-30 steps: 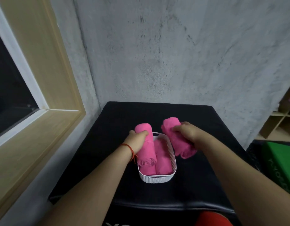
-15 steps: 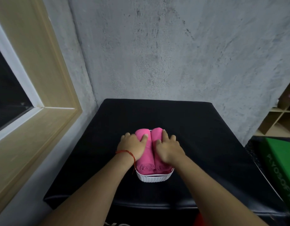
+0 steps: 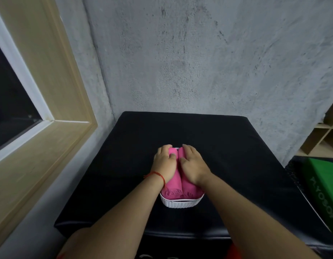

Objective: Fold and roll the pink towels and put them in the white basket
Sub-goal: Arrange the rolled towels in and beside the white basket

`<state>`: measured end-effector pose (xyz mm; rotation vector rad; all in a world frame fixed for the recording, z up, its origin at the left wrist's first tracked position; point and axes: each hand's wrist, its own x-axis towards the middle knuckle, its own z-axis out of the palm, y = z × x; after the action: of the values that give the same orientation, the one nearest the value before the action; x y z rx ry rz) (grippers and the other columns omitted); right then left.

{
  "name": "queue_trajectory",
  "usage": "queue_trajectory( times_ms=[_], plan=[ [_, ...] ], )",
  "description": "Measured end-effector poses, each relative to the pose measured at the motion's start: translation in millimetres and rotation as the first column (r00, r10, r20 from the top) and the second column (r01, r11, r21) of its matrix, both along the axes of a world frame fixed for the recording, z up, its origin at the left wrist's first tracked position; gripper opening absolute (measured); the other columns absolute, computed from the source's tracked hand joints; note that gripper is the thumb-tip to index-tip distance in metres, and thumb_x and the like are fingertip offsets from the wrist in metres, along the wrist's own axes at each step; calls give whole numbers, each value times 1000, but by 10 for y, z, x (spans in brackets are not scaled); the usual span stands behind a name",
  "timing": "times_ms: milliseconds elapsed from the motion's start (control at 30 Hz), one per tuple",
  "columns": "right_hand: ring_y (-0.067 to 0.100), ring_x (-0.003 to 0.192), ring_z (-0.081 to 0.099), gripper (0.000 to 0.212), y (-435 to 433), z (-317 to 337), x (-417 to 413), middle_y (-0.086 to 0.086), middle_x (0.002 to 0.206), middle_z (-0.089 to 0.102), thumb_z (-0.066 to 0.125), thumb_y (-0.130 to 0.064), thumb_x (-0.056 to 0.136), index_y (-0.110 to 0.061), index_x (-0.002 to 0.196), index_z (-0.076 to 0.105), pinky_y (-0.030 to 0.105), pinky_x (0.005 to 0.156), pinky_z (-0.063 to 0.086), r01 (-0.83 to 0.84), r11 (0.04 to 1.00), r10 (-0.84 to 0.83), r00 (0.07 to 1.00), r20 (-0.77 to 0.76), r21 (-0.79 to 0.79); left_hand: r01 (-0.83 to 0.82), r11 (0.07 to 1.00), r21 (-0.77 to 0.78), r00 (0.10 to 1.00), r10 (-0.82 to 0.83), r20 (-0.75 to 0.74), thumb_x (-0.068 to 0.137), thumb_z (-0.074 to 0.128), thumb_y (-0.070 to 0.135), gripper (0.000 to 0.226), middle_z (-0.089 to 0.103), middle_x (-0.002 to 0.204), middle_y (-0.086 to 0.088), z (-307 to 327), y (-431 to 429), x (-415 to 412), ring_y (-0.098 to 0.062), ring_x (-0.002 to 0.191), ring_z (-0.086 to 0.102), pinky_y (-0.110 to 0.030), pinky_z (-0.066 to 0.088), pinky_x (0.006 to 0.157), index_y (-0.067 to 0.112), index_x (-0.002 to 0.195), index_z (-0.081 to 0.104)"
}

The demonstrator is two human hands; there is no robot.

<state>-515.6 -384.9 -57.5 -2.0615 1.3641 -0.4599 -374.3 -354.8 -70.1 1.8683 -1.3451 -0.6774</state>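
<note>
left hand (image 3: 164, 165): flat, pressing left rolled pink towel (image 3: 172, 184) | right hand (image 3: 192, 166): flat, pressing right rolled pink towel (image 3: 188, 188) | both rolls side by side in white basket (image 3: 180, 203), lower centre

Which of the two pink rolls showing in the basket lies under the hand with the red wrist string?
The left roll, under the left hand, whose wrist bears the red string. The right roll lies under the right hand, bare-wristed.

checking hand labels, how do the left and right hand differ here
The left hand has a red string at its wrist; the right hand has none. The left hand presses the left towel roll, the right hand the right towel roll. Both lie palm-down over the white basket.
</note>
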Motion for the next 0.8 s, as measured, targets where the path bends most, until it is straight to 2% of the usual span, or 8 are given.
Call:
queue_trajectory(
  times_ms=[67,200,333,500,633,733,800],
  plan=[
    [18,157,21,63,18,-76,12,0,171,26,42,-28,104,-18,165,28,34,128,18,28,1000,-28,999,29,-7,-1,1000,-10,1000,1,0,104,41,26,41,41,151,2,-69,16,6,-23,136,42,-40,37,113,30,145,47],
    [19,153,29,63,-3,-139,39,-2,167,32,46,-35,102,-21,162,33,36,125,25,20,1000,-20,999,29,-7,-2,1000,-11,995,3,100,106,39,29,39,38,153,2,-222,-20,10,-22,136,41,-39,38,111,29,145,44],
    [20,149,36,59,-82,-283,51,-5,165,36,45,-43,99,-27,156,41,47,125,28,29,1000,-29,999,35,-4,-17,1000,-25,988,21,154,106,37,30,41,37,153,3,-343,-76,-9,-19,138,38,-42,41,110,27,147,42],
    [16,159,19,63,-145,-426,64,-5,173,23,35,-45,104,-28,164,30,50,130,15,8,999,-10,999,-40,-41,-27,999,17,974,23,225,106,34,31,40,38,153,4,-401,-113,-28,-18,138,39,-48,43,107,28,145,41],
    [19,162,11,64,-88,-245,47,-4,176,12,26,-49,107,-31,168,17,54,131,7,-8,999,2,992,-123,-49,28,999,43,977,-37,210,106,33,28,44,34,158,3,-221,-80,-14,-19,144,33,-44,39,113,27,150,39],
    [23,163,-3,64,-9,-124,45,-2,177,-2,20,-51,108,-37,168,4,57,130,4,-42,995,17,965,-262,-90,49,999,-3,977,-47,209,108,34,24,51,26,166,8,-109,22,-29,-17,153,21,-41,30,121,29,158,34],
    [25,163,-8,63,-5,-55,53,-2,177,-10,18,-51,109,-38,168,1,59,129,4,-51,998,37,953,-299,-38,93,996,7,971,-92,219,110,33,26,53,18,171,12,-78,20,-30,-15,158,7,-40,19,125,30,163,28]
  ],
)
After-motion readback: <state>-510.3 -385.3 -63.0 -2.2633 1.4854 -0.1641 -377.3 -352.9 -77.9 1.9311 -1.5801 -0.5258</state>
